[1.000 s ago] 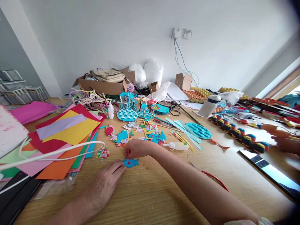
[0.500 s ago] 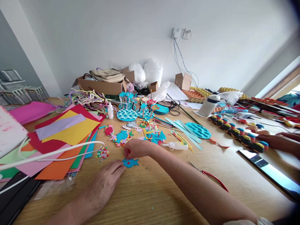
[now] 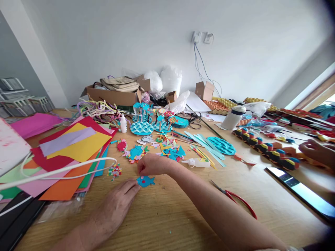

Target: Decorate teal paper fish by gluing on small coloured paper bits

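Note:
A blue paper fish [image 3: 146, 181] with a red dot and a pale dot lies flat on the wooden table. The fingertips of my left hand [image 3: 120, 197] rest at its head end, fingers lying flat and side by side. Just above the fish is my right hand [image 3: 150, 165], its fingers pinched together; whatever they hold, if anything, is too small to make out. Left of the hands sits a small heap of coloured paper dots [image 3: 114, 170]. Behind the right hand are paper fish cutouts [image 3: 136, 152].
Coloured paper sheets [image 3: 70, 146] and a white cable [image 3: 78, 163] lie at left. Red-handled scissors [image 3: 242, 200] are beside my right forearm. A glue bottle [image 3: 197, 162] lies behind it. At right are a phone [image 3: 300, 191], a painted egg-carton strip [image 3: 264, 148] and another person's hand [image 3: 315, 150].
My right hand has lifted slightly off the fish, and a pale dot now shows beside the red one. More of the scissors is visible. The other person's hand has moved up and right.

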`<state>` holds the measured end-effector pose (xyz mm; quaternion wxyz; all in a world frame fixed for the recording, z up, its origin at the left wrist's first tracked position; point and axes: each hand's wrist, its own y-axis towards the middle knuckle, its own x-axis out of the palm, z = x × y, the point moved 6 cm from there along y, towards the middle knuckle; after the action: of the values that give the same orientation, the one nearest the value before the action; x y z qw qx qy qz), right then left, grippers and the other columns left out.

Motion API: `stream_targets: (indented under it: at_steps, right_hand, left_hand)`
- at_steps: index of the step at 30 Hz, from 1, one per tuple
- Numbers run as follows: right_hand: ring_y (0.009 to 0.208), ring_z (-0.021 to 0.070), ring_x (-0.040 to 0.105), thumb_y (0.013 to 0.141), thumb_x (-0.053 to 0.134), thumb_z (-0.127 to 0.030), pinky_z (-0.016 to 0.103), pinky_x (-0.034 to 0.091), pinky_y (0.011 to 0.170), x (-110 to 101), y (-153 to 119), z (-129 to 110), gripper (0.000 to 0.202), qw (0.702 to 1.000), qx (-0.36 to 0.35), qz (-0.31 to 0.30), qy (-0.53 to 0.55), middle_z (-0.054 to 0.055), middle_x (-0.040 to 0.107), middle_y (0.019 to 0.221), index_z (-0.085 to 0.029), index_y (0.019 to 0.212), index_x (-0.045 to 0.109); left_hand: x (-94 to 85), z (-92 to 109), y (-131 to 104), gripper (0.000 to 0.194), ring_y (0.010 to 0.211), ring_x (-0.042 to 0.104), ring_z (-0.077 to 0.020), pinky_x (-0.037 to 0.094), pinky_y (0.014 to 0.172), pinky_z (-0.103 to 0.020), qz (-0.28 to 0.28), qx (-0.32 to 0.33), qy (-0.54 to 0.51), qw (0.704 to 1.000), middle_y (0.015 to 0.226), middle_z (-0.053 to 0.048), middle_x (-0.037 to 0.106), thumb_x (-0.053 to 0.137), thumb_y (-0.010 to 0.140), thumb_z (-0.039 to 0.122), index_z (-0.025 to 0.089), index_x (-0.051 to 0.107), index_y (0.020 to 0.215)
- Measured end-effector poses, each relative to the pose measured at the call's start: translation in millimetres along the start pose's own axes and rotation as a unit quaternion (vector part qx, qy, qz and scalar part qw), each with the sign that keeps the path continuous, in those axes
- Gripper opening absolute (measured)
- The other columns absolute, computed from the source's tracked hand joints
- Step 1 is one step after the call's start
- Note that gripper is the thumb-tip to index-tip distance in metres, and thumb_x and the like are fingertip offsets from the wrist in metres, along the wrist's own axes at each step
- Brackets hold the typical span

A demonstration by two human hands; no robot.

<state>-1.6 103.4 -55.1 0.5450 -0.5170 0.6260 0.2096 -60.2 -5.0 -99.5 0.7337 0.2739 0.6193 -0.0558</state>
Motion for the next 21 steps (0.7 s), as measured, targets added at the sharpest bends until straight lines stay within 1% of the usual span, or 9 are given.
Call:
stream_targets:
  at_steps: [4, 10, 15, 21]
  right_hand:
    - [0.066, 0.0109, 0.055, 0.068, 0.052, -0.019, 0.017, 0.033, 0.05, -4.6, -2.2, 0.9, 0.018, 1.0, 0.006, 0.012, -0.012, 0.0, 0.066, 0.075, -0.017, 0.079, 0.066]
    - [0.069, 0.0126, 0.055, 0.066, 0.053, -0.02, 0.018, 0.032, 0.049, -1.7, -1.9, 5.9, 0.019, 0.999, 0.024, 0.022, -0.027, 0.0, 0.066, 0.077, -0.019, 0.08, 0.066]
    - [0.066, 0.0126, 0.056, 0.066, 0.054, -0.025, 0.018, 0.032, 0.047, 2.6, -3.0, 5.6, 0.02, 0.999, 0.03, 0.008, -0.028, 0.0, 0.066, 0.077, -0.02, 0.082, 0.066]
    - [0.069, 0.0143, 0.057, 0.067, 0.053, -0.024, 0.019, 0.032, 0.048, 4.0, -6.0, 2.9, 0.02, 0.999, 0.027, 0.004, -0.035, 0.002, 0.066, 0.078, -0.02, 0.08, 0.067]
  left_hand:
    - [-1.6, 1.2, 1.3, 0.043, 0.104, 0.054, -0.0171, 0.048, 0.089, -0.033, 0.0, 0.004, 0.014, 1.0, 0.114, -0.006, 0.058, 0.031, 0.078, 0.0, 0.018, 0.052, 0.111]
    - [-5.6, 2.7, 3.1, 0.041, 0.102, 0.056, -0.0175, 0.048, 0.088, -0.032, 0.005, 0.003, 0.007, 1.0, 0.111, -0.007, 0.06, 0.031, 0.079, 0.001, 0.016, 0.055, 0.108]
    - [-3.5, 0.5, 1.1, 0.041, 0.104, 0.055, -0.0178, 0.047, 0.09, -0.033, 0.008, -0.001, -0.011, 1.0, 0.114, -0.006, 0.058, 0.032, 0.079, 0.001, 0.017, 0.054, 0.11]
    - [-5.5, 0.9, 2.3, 0.041, 0.103, 0.055, -0.0172, 0.046, 0.091, -0.032, 0.007, -0.01, -0.029, 1.0, 0.112, -0.006, 0.059, 0.032, 0.079, 0.002, 0.017, 0.055, 0.109]
